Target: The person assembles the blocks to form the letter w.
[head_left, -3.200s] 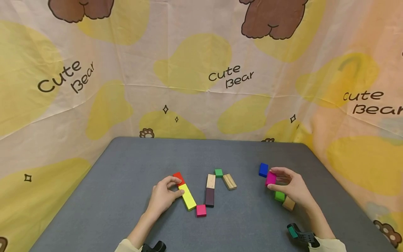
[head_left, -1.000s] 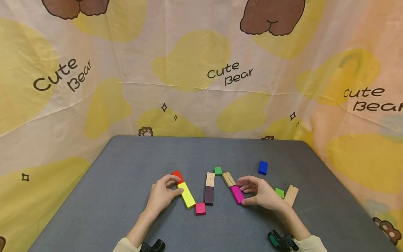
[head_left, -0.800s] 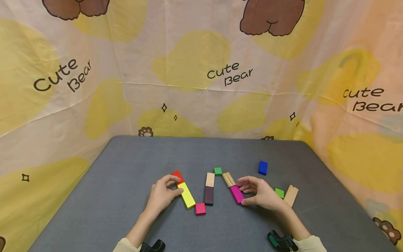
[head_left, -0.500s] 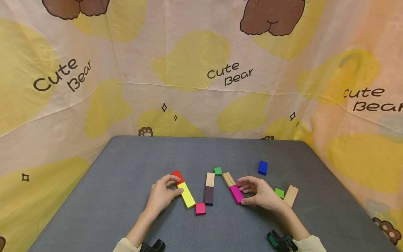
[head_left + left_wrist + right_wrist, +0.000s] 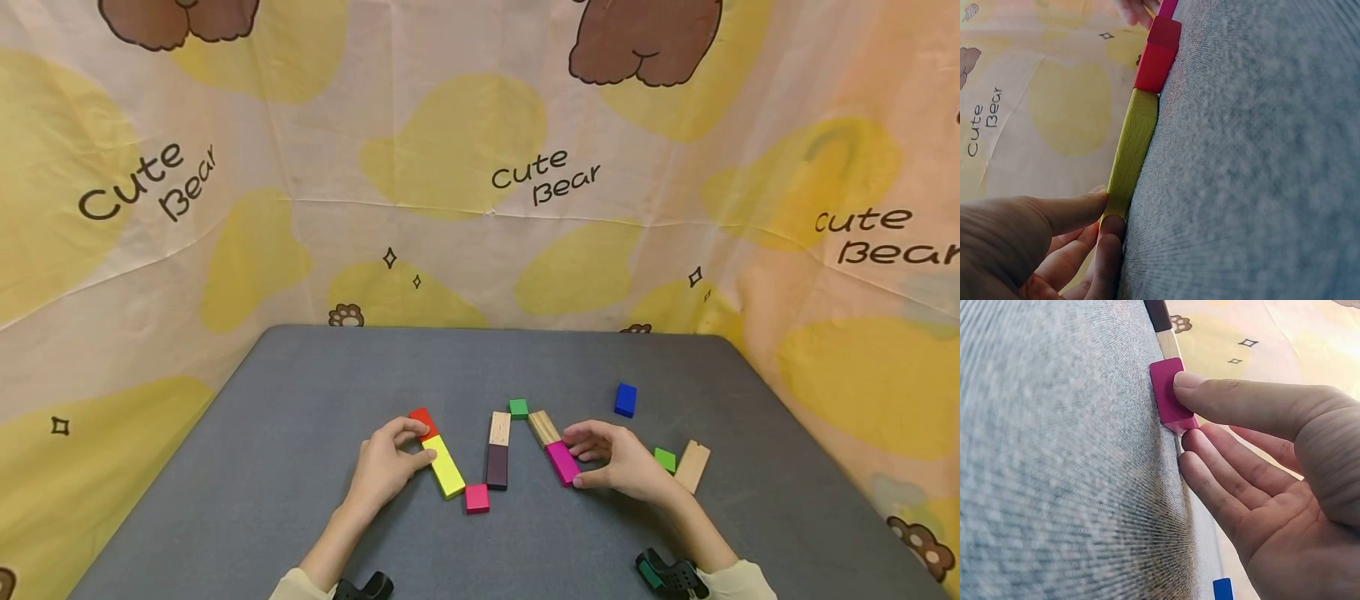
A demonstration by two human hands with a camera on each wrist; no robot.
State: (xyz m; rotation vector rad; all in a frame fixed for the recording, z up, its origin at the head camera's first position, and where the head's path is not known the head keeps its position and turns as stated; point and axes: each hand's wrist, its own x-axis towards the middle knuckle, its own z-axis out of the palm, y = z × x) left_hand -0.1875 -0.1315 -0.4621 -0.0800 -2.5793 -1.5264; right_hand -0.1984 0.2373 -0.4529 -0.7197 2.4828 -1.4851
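Observation:
In the head view my left hand (image 5: 386, 462) rests beside a slanting pair of blocks. Its fingertips touch the red block (image 5: 422, 417), and its thumb touches the long yellow block (image 5: 446, 469). My right hand (image 5: 624, 460) holds a magenta block (image 5: 562, 463) on the table, thumb at its near end and fingers at the far side. That block meets the lower end of a plain wooden block (image 5: 543, 427). In the right wrist view the thumb lies against the magenta block (image 5: 1169, 394). A pinkish-red block (image 5: 477, 499) sits at the yellow block's lower end.
A dark purple block (image 5: 497, 467) and a light wooden block (image 5: 500, 427) form an upright line in the middle, with a green block (image 5: 518, 409) near its top. Toward the right lie a blue block (image 5: 626, 400), a light green block (image 5: 664, 459) and another wooden block (image 5: 692, 466).
My right hand has carried the magenta block leftward from beside the blue block to the wooden block's lower end. Over the last second both hands stay almost still.

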